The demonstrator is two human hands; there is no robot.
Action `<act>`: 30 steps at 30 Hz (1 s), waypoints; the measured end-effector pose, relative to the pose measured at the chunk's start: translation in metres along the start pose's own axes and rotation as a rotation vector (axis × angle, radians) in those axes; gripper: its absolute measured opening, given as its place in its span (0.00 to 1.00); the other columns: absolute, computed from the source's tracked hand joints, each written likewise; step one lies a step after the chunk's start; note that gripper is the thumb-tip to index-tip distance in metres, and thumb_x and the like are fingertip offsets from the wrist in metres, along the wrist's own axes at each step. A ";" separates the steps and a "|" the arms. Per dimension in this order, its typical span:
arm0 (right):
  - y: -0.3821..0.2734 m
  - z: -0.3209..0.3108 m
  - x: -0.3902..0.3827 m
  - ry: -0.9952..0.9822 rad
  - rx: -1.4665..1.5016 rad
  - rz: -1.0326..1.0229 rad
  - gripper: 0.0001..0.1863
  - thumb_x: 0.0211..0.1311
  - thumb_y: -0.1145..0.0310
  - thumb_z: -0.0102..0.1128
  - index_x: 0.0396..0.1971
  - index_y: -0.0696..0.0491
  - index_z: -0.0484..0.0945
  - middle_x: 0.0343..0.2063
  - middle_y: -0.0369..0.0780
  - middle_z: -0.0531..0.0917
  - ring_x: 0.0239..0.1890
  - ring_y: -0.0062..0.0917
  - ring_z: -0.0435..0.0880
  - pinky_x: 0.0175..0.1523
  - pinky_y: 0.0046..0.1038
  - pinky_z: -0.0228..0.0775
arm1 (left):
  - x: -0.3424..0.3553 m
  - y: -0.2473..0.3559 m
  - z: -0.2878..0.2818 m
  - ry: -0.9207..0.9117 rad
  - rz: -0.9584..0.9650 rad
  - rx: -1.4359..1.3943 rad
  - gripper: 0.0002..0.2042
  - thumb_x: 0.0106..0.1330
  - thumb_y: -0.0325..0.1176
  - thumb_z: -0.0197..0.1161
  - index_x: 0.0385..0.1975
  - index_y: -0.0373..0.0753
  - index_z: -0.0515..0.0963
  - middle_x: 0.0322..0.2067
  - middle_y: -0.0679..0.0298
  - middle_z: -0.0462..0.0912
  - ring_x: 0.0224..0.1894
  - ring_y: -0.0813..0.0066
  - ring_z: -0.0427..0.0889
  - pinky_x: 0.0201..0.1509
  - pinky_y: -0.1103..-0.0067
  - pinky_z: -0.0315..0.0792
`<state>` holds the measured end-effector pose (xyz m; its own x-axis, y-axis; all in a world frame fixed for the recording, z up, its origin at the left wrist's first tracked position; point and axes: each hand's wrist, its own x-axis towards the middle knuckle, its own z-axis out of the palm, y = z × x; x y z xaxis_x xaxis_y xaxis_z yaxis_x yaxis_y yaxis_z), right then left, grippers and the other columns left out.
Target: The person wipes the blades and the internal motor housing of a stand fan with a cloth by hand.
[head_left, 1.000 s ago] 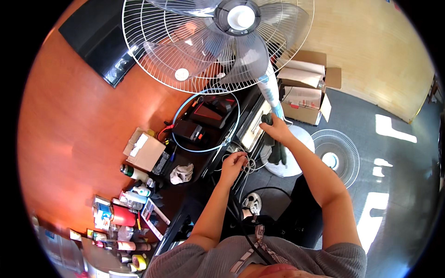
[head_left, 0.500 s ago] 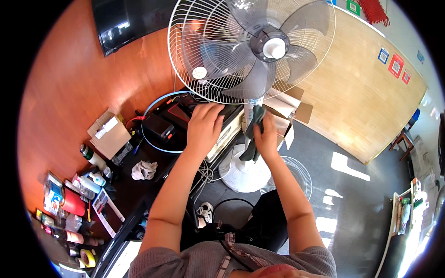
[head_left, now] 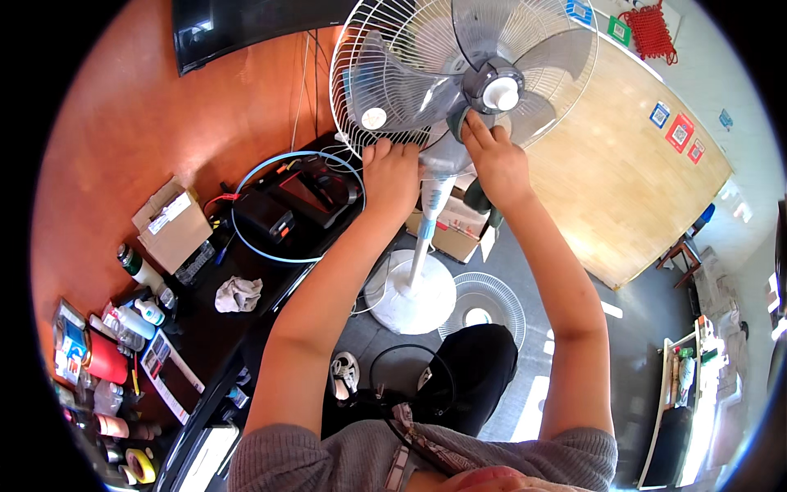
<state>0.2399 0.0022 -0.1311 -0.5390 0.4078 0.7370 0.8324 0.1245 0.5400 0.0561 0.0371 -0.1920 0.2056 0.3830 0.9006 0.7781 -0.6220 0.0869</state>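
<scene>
Fan [head_left: 490, 82]: both hands at the blades, cloth in R

Dark desk [head_left: 225, 336] runs along the L side, wood wall behind it. Fan stands on the floor just beside it, R side, white round base [head_left: 410, 305] down, clear grey blades facing the person, wire cage behind them. Loose round grille [head_left: 490, 297] lies on the floor near the base, partly hidden by a knee. Blue hoop [head_left: 287, 260] lies on the desk around black gear [head_left: 311, 201]. L hand [head_left: 392, 176]: fingers bent at cage's lower L edge; can't tell if gripping. R hand [head_left: 496, 164]: grasping dk-green cloth [head_left: 457, 125], pressed to a blade just under the hub; more dk green shows below the palm, can't tell if same pc.
</scene>
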 end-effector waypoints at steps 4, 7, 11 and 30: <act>0.001 -0.009 0.004 -0.081 -0.105 -0.022 0.24 0.47 0.73 0.56 0.49 0.49 0.75 0.57 0.28 0.73 0.30 0.25 0.74 0.27 0.25 0.75 | -0.001 -0.005 -0.003 0.001 -0.036 -0.085 0.09 0.49 0.33 0.67 0.24 0.40 0.74 0.23 0.64 0.78 0.33 0.63 0.75 0.40 0.69 0.63; 0.001 -0.009 0.007 -0.099 -0.110 -0.019 0.24 0.48 0.73 0.57 0.50 0.48 0.75 0.57 0.27 0.72 0.29 0.25 0.73 0.26 0.24 0.74 | -0.002 -0.004 -0.003 -0.018 -0.025 -0.072 0.09 0.52 0.32 0.66 0.24 0.39 0.72 0.21 0.61 0.77 0.26 0.60 0.79 0.32 0.68 0.68; -0.005 -0.005 0.010 -0.113 -0.097 0.022 0.24 0.48 0.74 0.56 0.49 0.47 0.75 0.57 0.28 0.72 0.29 0.25 0.74 0.26 0.25 0.74 | -0.001 -0.001 -0.006 -0.125 -0.097 -0.055 0.09 0.54 0.32 0.65 0.28 0.38 0.71 0.23 0.58 0.78 0.24 0.56 0.80 0.27 0.66 0.73; -0.009 0.005 0.005 0.003 0.185 0.183 0.21 0.47 0.77 0.56 0.45 0.49 0.77 0.53 0.32 0.76 0.34 0.29 0.82 0.32 0.30 0.77 | -0.004 -0.009 0.016 -0.119 -0.536 -0.868 0.18 0.58 0.16 0.57 0.48 0.35 0.69 0.27 0.61 0.82 0.28 0.81 0.81 0.30 0.83 0.76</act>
<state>0.2300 0.0075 -0.1341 -0.3770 0.4360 0.8171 0.9255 0.2125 0.3136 0.0571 0.0518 -0.2034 0.0516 0.7915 0.6090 0.0975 -0.6109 0.7857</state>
